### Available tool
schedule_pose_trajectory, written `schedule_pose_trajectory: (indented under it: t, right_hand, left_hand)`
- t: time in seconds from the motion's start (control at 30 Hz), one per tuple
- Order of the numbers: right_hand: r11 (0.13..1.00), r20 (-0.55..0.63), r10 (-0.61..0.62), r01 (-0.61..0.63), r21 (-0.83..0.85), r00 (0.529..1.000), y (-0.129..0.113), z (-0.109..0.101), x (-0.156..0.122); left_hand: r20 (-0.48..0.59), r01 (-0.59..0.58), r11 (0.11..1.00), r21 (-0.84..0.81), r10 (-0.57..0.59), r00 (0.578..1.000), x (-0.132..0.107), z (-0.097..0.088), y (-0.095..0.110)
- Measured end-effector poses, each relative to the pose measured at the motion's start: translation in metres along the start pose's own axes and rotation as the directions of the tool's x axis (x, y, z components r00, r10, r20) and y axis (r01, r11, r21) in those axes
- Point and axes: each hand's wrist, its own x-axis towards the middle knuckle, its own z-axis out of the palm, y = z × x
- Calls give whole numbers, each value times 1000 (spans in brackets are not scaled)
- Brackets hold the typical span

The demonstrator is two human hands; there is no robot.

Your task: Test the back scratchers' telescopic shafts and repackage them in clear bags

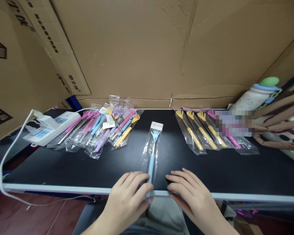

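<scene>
At the near edge of the counter (63, 169), midway along, one bagged blue scratcher (153, 148) lies lengthwise. The left hand (127, 199) curls its fingers (139, 182) over the bag's lower end in what looks like a light pinch. The right hand (188, 192) lies flat just beside it, grasping nothing. I judge this a straightening step; lifting would need a firmer pinch on slippery film. Right: four bagged scratchers (201, 132), three yellow, one pink. Left: one overlapping pile (105, 129), too tangled to count
</scene>
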Motion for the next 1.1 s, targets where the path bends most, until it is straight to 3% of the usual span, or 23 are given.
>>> schedule_pose_trajectory:
  t: [0.13,0.23,0.37,0.5,0.63,0.77,0.87,1.0,1.03,1.1]
  right_hand:
    - [999,-19,35,-34,41,999,1,0,-7]
    - [996,-33,64,-61,68,997,4,3,-11]
    - [989,-52,88,-80,127,995,5,7,-12]
    - [975,-26,109,-102,195,994,10,5,-6]
    - [972,35,157,-160,171,987,38,-8,16]
    - [987,63,159,-159,1,985,79,-20,51]
    - [995,150,79,-70,-66,986,99,-16,73]
    - [1000,185,-8,11,-12,983,112,0,95]
    - [1000,194,-13,10,16,981,114,4,101]
    - [998,229,-6,-8,60,973,119,8,112]
  left_hand:
    - [-87,-79,997,14,80,993,-3,-10,-2]
    - [-132,-53,998,23,55,990,-7,-17,-8]
    - [-190,65,996,-61,-76,979,-12,-16,-18]
    - [-267,268,932,-243,-330,905,-14,-12,-24]
    - [-212,453,807,-379,-552,807,-11,-12,-26]
    - [-212,481,776,-409,-593,777,-8,-13,-30]
    - [-193,505,732,-457,-635,748,-6,-12,-29]
    - [-141,565,620,-543,-732,667,-4,-12,-28]
    - [-118,578,602,-552,-742,660,-4,-13,-29]
    - [-52,593,601,-536,-724,687,-5,-15,-35]
